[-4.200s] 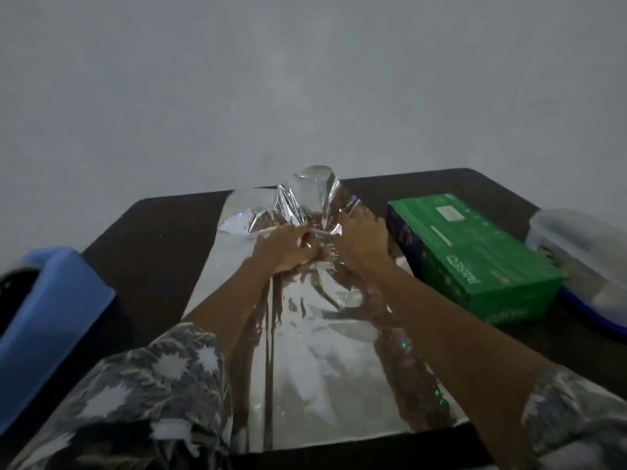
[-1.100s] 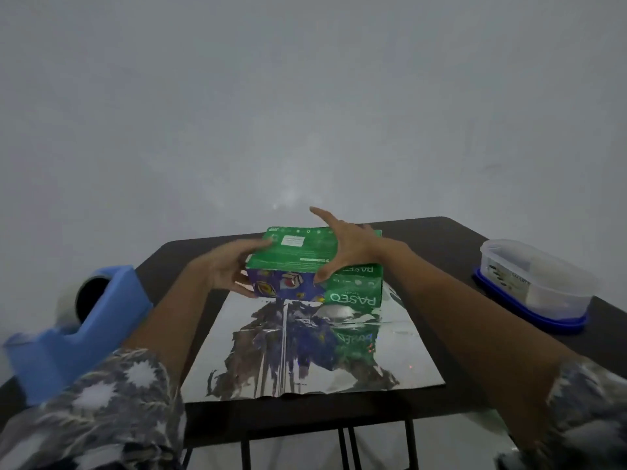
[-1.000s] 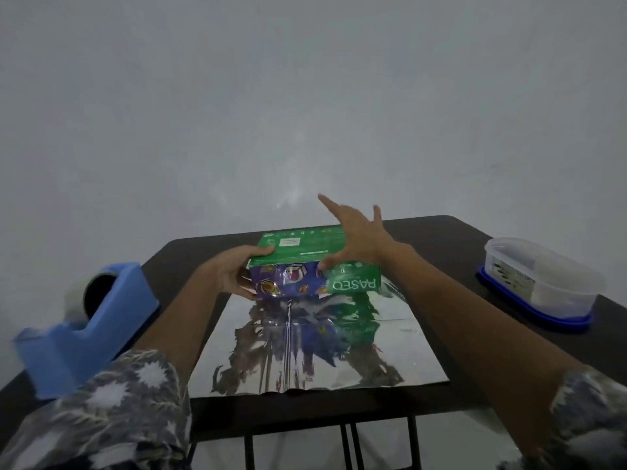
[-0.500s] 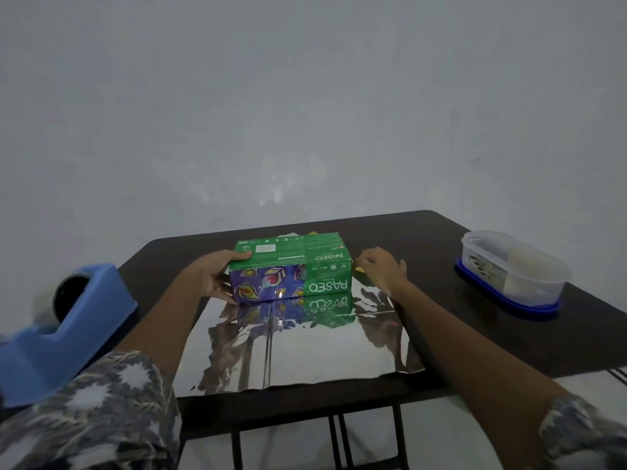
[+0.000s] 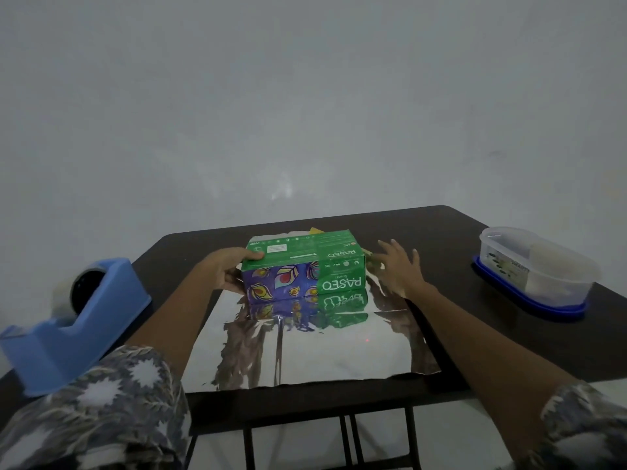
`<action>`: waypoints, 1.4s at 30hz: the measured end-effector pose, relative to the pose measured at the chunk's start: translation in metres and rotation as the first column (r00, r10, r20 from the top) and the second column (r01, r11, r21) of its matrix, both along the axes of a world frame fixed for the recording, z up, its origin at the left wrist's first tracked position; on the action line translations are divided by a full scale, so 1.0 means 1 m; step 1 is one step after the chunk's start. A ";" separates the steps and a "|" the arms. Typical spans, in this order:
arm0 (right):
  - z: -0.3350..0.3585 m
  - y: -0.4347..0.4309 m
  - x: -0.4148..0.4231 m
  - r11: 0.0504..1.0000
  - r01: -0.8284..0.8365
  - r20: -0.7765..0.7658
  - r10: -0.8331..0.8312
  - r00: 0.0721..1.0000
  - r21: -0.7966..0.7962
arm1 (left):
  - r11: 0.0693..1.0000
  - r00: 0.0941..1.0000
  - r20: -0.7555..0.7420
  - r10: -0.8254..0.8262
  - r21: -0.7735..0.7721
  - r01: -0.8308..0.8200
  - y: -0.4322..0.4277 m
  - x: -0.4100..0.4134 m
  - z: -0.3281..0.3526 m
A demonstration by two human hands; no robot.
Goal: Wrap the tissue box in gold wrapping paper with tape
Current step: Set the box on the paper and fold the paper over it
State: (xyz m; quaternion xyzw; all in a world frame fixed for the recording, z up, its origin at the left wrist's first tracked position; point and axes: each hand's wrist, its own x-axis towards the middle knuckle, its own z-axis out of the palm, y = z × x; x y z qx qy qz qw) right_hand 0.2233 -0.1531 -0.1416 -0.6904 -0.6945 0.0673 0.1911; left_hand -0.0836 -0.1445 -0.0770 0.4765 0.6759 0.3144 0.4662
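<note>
- My left hand (image 5: 226,271) has its grip closed around the left end of the tissue box (image 5: 305,266), thumb on the green top, fingers tucked out of sight behind the end face.
- My right hand (image 5: 400,266) is open, fingers spread, holding nothing; it hovers just beside the box's right end, low over the wrapping paper (image 5: 305,347). Whether it touches the sheet I cannot tell.
- The box sits on the far part of the sheet, roughly centred left to right, its long side facing me and mirrored in the shiny surface.
- The paper lies flat on the dark bench (image 5: 475,340), silvery side up; a scrap of yellow shows just past the box's far edge, likely the gold face, though I can't be sure.
- Progress, as I judge it: early. Sheet spread, box placed, and that's all. No fold raised, no flap against the box, no tape on anything.
- The blue tape dispenser (image 5: 68,327) waits at the near left, untouched, well apart from the box.
- A clear plastic container (image 5: 536,269) sits at the far right, out of the way.
- Still to come: square the box, bring the near flap up and over, tape the seam, then fold and tape both ends.
</note>
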 end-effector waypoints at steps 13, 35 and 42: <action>-0.019 0.007 0.002 0.998 0.019 -0.028 -0.021 0.999 -0.059 | 1.000 1.000 -0.013 -0.019 0.016 0.019 -0.002 0.010 0.013; -0.007 0.080 0.006 0.988 -0.062 0.085 0.074 0.994 -0.143 | 0.633 0.249 -0.877 -0.411 -0.078 0.770 0.024 0.066 -0.009; -0.016 0.127 0.009 0.952 0.291 -0.087 -0.300 0.950 -0.097 | 0.634 0.262 -0.851 -0.455 -0.103 0.766 0.024 0.065 -0.005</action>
